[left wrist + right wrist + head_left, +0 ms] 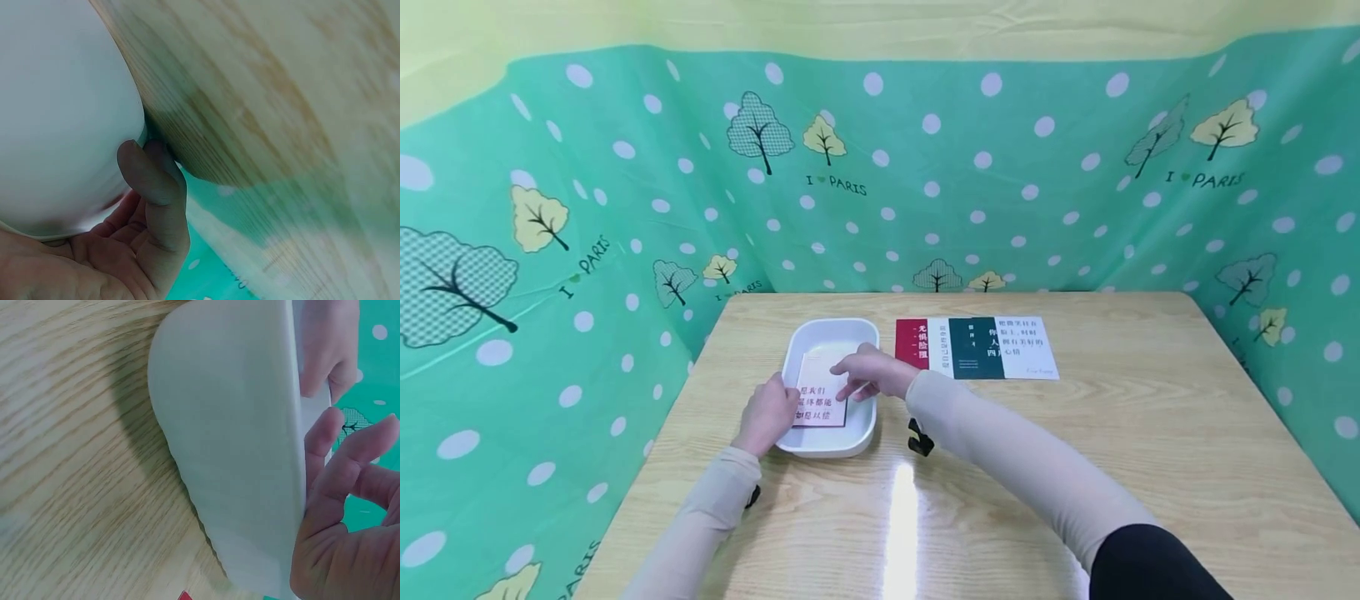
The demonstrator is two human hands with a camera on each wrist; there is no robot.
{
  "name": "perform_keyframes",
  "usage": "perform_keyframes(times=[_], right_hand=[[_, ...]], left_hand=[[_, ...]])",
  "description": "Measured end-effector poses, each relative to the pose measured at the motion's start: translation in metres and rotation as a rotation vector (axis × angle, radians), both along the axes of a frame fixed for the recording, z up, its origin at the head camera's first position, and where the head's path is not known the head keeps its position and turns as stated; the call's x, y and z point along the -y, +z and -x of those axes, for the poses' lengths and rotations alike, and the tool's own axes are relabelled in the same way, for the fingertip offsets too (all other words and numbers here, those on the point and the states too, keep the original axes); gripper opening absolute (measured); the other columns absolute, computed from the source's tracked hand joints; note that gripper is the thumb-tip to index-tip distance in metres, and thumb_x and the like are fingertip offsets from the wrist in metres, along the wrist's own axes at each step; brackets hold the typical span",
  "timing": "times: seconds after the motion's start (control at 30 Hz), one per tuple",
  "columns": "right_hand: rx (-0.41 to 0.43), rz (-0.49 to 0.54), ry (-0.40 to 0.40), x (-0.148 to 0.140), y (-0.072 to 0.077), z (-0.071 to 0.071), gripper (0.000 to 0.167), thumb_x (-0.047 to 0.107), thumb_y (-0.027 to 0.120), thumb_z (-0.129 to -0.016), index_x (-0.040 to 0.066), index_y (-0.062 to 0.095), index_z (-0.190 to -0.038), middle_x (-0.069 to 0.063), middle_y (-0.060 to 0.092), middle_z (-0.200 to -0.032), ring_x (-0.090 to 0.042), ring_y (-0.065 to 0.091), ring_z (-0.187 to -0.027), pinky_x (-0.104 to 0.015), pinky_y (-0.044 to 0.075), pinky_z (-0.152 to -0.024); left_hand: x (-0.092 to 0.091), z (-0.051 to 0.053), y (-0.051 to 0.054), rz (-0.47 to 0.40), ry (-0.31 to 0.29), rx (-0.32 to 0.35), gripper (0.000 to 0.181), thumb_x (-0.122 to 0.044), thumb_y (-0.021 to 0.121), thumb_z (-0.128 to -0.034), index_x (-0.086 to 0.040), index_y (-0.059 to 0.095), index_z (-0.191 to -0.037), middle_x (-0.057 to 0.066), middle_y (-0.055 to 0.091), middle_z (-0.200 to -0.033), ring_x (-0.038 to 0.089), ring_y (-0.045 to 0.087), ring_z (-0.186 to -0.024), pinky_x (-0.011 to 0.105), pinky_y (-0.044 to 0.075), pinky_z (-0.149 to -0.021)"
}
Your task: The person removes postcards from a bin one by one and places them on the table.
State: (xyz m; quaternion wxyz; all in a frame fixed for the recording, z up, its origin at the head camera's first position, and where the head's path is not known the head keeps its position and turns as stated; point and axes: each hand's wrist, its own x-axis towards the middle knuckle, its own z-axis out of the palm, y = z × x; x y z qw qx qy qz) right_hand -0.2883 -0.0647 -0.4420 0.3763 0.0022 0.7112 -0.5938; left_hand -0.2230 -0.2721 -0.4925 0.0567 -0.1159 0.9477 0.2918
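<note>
A white plastic basin [861, 437] stands on the left part of the table. Inside it lies a pale card [815, 379] printed with reddish Chinese characters; a dark edge shows along its lower and right sides. My left hand [769, 414] grips the basin's left rim, its thumb side over the rim near the card's left edge. Curled fingers [159, 181] lie against the outer wall in the left wrist view. Over the right rim reaches my right hand [876, 372], its fingers loosely bent above the card. Nothing shows between those fingers [325, 428] in the right wrist view.
Right of the basin, several overlapping cards lie in a row: a red card [912, 343], a dark green card [973, 354] and a white card [1030, 354] among them. A green patterned cloth [970, 192] surrounds the wooden table [1015, 467] at the back and sides.
</note>
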Motion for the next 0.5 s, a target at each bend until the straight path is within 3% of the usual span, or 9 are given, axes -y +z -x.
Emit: perform_keyframes(times=[0.23,0.3,0.5], right_hand=[[-0.033,0.038,-0.017,-0.0037,-0.0037,-0.0023,0.036,0.01,0.067,-0.101,-0.01,0.052,-0.127,-0.017,0.071,-0.084,-0.017,0.073,-0.067,-0.02,0.051,-0.047],[-0.049,0.057,-0.027,-0.0051,-0.0056,-0.0034,0.035,0.009,0.066,-0.101,-0.011,0.054,-0.127,-0.019,0.073,-0.085,-0.017,0.073,-0.066,-0.02,0.05,-0.047],[-0.119,0.097,-0.067,-0.0065,-0.0089,-0.0104,0.056,0.006,0.068,-0.101,-0.014,0.044,-0.148,-0.025,0.074,-0.098,-0.022,0.077,-0.073,-0.018,0.049,-0.045]], left_hand=[[-0.0007,0.0001,0.0004,-0.011,0.009,0.005,0.037,-0.015,0.047,-0.1076,0.012,0.053,-0.133,0.018,0.067,-0.093,0.027,0.067,-0.076,0.039,0.06,-0.064],[-0.0007,0.0002,0.0006,-0.01,0.007,0.01,0.038,-0.016,0.047,-0.1078,0.012,0.052,-0.134,0.018,0.067,-0.093,0.028,0.067,-0.076,0.039,0.06,-0.065],[-0.0015,-0.0002,0.0023,-0.016,0.004,0.018,0.04,-0.016,0.046,-0.108,0.012,0.051,-0.137,0.018,0.067,-0.094,0.028,0.067,-0.077,0.039,0.061,-0.065]])
